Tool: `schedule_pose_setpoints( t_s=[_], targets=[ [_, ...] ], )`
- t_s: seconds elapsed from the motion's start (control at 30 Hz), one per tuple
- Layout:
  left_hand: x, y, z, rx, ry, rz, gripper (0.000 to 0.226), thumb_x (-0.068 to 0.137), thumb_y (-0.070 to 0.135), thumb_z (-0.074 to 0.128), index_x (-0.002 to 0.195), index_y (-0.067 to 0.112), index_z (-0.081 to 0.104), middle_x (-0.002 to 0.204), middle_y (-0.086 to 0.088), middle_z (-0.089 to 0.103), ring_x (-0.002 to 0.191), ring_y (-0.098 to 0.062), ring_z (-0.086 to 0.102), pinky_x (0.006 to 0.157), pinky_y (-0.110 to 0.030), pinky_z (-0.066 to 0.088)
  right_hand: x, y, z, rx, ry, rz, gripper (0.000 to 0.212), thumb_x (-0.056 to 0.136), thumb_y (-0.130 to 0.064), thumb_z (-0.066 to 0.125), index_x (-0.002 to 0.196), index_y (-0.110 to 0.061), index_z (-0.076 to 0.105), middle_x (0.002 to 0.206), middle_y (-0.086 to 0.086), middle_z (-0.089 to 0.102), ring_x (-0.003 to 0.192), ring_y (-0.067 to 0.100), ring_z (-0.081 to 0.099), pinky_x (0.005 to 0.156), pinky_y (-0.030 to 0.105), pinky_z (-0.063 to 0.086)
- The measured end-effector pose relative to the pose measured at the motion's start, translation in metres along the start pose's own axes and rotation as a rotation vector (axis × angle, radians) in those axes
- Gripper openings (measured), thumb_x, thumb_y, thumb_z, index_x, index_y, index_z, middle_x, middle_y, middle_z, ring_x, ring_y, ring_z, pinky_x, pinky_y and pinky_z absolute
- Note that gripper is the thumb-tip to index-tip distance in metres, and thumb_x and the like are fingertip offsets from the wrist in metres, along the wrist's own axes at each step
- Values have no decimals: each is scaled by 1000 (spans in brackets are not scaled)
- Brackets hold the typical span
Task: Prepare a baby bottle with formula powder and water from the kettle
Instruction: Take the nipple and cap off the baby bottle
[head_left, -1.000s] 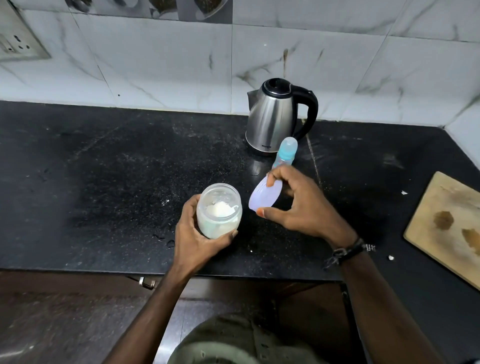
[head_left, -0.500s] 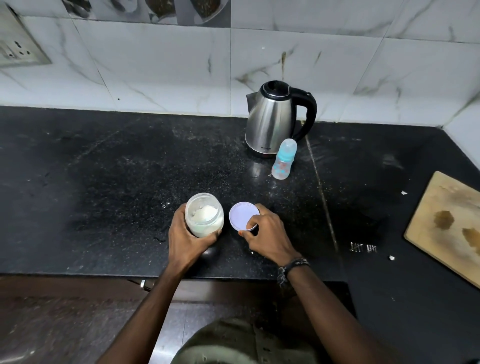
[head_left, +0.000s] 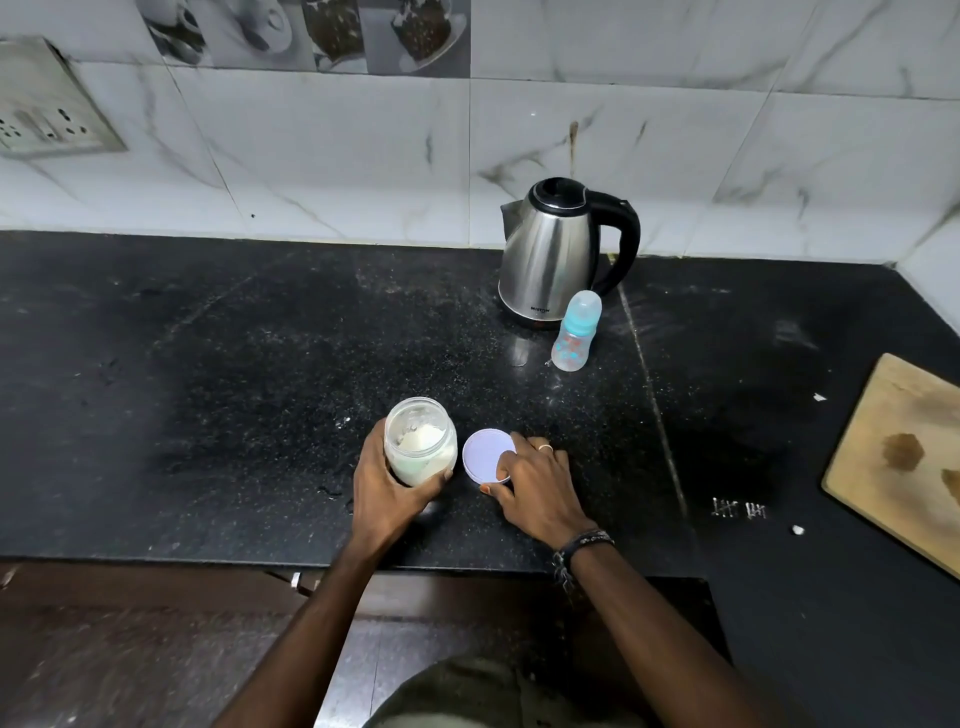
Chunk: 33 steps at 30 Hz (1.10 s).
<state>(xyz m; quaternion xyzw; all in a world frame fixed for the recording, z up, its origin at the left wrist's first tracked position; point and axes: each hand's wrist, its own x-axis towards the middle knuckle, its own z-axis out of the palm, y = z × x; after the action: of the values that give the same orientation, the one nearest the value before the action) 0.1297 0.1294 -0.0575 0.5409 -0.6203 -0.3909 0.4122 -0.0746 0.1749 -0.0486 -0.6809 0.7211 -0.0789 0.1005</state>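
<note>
An open clear jar (head_left: 420, 446) of white formula powder stands on the black counter (head_left: 234, 374), with my left hand (head_left: 387, 488) wrapped around its side. Its pale lilac lid (head_left: 485, 454) lies flat on the counter just right of the jar. My right hand (head_left: 537, 486) rests on the lid's right edge, fingertips touching it. A small baby bottle (head_left: 575, 332) with a teal collar and clear cap stands upright farther back. Directly behind it sits the steel kettle (head_left: 550, 254) with a black handle and lid.
A wooden cutting board (head_left: 898, 457) lies at the right edge of the counter. A tiled wall (head_left: 363, 156) with a socket plate (head_left: 47, 104) rises behind. Small crumbs and a metal clip-like bit (head_left: 737, 508) lie right of my hands.
My right hand carried the lid down from beside the jar and laid it flat on the counter. The jar was lowered onto the counter and is still held.
</note>
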Motion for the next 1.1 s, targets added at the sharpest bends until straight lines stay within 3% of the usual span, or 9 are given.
schedule_pose_setpoints(
  t_s=[0.07,0.17,0.3,0.43,0.6,0.77,1.0,1.07,1.1],
  targets=[
    [0,-2,0,2,-10,-1,87,58,48,93,134,46,50,132,15,64,123,-7,62,105,-35,52,0,0,1,-18,-21,0,31,90,-47,64,105,-20,66,146,5,46,132,29,41,99,44,36],
    [-2,-5,0,10,-24,-36,125,53,57,94,155,24,32,151,4,54,140,-13,52,117,-45,44,-1,2,0,37,-14,11,39,90,-50,62,113,-18,65,156,11,38,141,31,36,106,44,33],
    [-8,10,2,-11,45,-1,145,52,65,91,164,18,11,168,4,24,157,-10,26,129,-42,27,-5,6,-3,198,171,24,38,89,-47,63,109,-15,67,141,9,57,128,32,51,99,43,39],
    [-9,44,7,-40,142,146,136,61,62,88,163,13,13,171,-1,21,160,-11,19,130,-33,20,-4,16,-12,278,400,44,30,95,-43,48,96,-18,65,108,0,69,98,25,62,82,39,45],
    [-1,91,27,-61,182,310,120,71,46,90,160,5,22,167,-6,29,158,-11,25,129,-33,23,1,33,-24,340,529,91,27,97,-31,44,92,-14,64,92,2,69,85,27,62,79,41,48],
    [13,105,62,-65,94,358,107,79,41,85,160,10,22,166,-10,34,156,-16,30,128,-30,25,9,50,-35,322,562,121,10,91,-20,56,94,-14,64,91,3,69,85,27,63,80,42,50],
    [55,109,129,64,-138,271,94,81,18,82,156,-7,30,160,-22,40,148,-29,39,113,2,15,46,83,-69,314,592,197,18,84,-15,63,102,-10,63,98,9,70,91,32,64,80,46,52],
    [71,111,145,73,-176,232,94,80,21,79,155,-6,31,157,-23,43,145,-28,42,114,-3,22,61,89,-79,344,609,231,24,85,-16,64,107,-8,61,101,10,67,95,33,63,83,44,51],
    [79,113,152,81,-201,218,92,80,26,78,155,-3,32,154,-23,47,142,-29,46,117,-15,32,68,91,-85,359,611,250,28,85,-19,66,110,-8,60,103,10,66,96,33,62,83,43,50]
  ],
)
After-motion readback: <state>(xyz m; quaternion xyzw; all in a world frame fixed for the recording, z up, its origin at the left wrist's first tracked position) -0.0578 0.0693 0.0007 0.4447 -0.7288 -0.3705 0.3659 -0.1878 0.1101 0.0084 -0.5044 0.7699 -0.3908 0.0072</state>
